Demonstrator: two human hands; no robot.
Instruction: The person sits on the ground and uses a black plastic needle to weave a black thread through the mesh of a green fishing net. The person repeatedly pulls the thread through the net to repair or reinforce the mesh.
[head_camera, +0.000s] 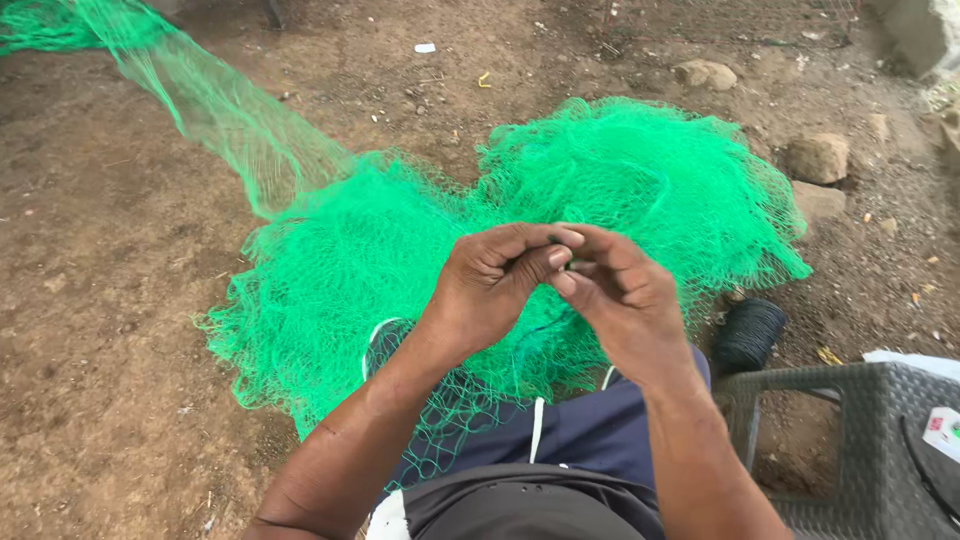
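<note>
- Over the heaped green net on the dirt ground, left hand and right hand meet, fingertips pinching a dark strand.
- Near the ground's right edge: dark twine spool, grey stool.

Bare brown dirt ground outside in daylight.
Some stones lie at the far right, and a grey woven plastic stool stands near.

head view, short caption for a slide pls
Left hand and right hand pinch green netting heaped on dirt ground.
</note>
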